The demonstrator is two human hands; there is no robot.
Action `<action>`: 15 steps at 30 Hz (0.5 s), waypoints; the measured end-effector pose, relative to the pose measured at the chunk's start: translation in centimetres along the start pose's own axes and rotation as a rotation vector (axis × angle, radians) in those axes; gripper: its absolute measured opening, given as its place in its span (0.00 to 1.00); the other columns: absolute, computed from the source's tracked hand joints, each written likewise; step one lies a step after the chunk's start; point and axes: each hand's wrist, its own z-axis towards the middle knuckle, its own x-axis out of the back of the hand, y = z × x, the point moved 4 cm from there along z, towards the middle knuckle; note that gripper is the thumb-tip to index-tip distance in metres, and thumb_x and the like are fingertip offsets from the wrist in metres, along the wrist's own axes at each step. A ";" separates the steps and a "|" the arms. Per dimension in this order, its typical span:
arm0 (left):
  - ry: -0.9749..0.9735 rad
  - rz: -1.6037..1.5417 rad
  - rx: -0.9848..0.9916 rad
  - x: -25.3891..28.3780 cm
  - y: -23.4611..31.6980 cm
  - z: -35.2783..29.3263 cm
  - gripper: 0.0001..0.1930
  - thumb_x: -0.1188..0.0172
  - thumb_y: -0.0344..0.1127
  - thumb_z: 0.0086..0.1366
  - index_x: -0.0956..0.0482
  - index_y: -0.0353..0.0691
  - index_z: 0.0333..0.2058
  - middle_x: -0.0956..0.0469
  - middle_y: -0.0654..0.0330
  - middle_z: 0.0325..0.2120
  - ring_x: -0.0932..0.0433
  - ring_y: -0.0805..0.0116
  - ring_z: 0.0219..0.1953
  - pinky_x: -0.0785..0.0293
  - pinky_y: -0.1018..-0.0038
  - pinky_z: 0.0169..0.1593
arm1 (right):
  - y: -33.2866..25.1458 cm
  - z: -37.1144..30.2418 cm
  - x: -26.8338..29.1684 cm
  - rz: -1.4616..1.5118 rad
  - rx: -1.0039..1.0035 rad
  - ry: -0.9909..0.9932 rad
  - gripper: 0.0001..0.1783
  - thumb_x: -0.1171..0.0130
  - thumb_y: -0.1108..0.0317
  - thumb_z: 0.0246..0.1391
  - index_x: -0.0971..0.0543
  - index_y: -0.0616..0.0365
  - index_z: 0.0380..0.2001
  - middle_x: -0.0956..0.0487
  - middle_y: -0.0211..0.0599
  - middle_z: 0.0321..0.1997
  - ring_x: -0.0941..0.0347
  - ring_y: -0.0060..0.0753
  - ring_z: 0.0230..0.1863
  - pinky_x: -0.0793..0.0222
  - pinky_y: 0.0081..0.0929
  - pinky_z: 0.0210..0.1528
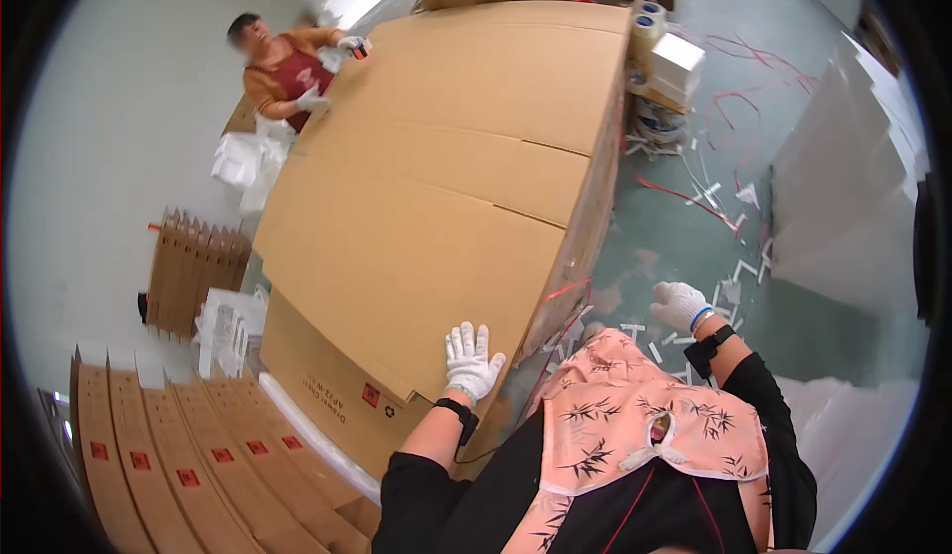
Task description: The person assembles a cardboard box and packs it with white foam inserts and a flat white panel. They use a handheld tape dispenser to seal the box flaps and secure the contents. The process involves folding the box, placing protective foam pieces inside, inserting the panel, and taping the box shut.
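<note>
Left hand (pixel 470 362) is spread wide on the cardboard sheet (pixel 436 227). Right hand (pixel 679 306) is half-curled past its edge — can't tell if anything's inside.

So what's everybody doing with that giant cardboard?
The person wearing the camera has their left hand, in a white glove, flat on the near end of the big brown cardboard, fingers spread. Their right hand is off to the side, not touching the cardboard. Across at the far end, another person in a red apron holds a small orange and black thing. Folded boxes stand in a row at the lower left.
</note>
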 end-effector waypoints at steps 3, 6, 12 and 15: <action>-0.061 0.014 0.024 0.7 -0.5 -3.1 0.44 0.55 0.63 0.69 0.54 0.43 0.74 0.63 0.38 0.74 0.66 0.36 0.75 0.73 0.45 0.74 | -3.1 2.5 1.2 -0.058 0.352 0.194 0.17 0.39 0.57 0.50 0.20 0.53 0.40 0.19 0.49 0.35 0.22 0.57 0.39 0.26 0.51 0.43; -0.138 -0.006 0.055 3.2 -1.9 -3.9 0.44 0.55 0.66 0.68 0.51 0.44 0.73 0.61 0.40 0.74 0.65 0.38 0.75 0.73 0.46 0.75 | -8.6 5.8 3.7 -0.247 0.553 0.241 0.19 0.34 0.63 0.41 0.22 0.55 0.39 0.22 0.47 0.37 0.24 0.55 0.38 0.27 0.50 0.40; -0.095 -0.186 0.246 4.4 -2.4 -4.0 0.44 0.55 0.66 0.68 0.49 0.44 0.73 0.59 0.39 0.74 0.64 0.37 0.75 0.72 0.46 0.75 | -20.1 9.4 5.9 -0.486 1.069 0.145 0.35 0.28 0.51 0.35 0.22 0.56 0.49 0.25 0.50 0.57 0.32 0.56 0.62 0.40 0.52 0.65; -0.026 -0.246 0.414 5.5 -1.4 -3.6 0.44 0.54 0.65 0.67 0.48 0.43 0.72 0.57 0.39 0.73 0.62 0.36 0.75 0.71 0.46 0.74 | -24.0 10.7 4.9 -0.577 1.271 0.039 0.41 0.28 0.44 0.34 0.23 0.54 0.53 0.26 0.50 0.60 0.35 0.56 0.65 0.47 0.57 0.70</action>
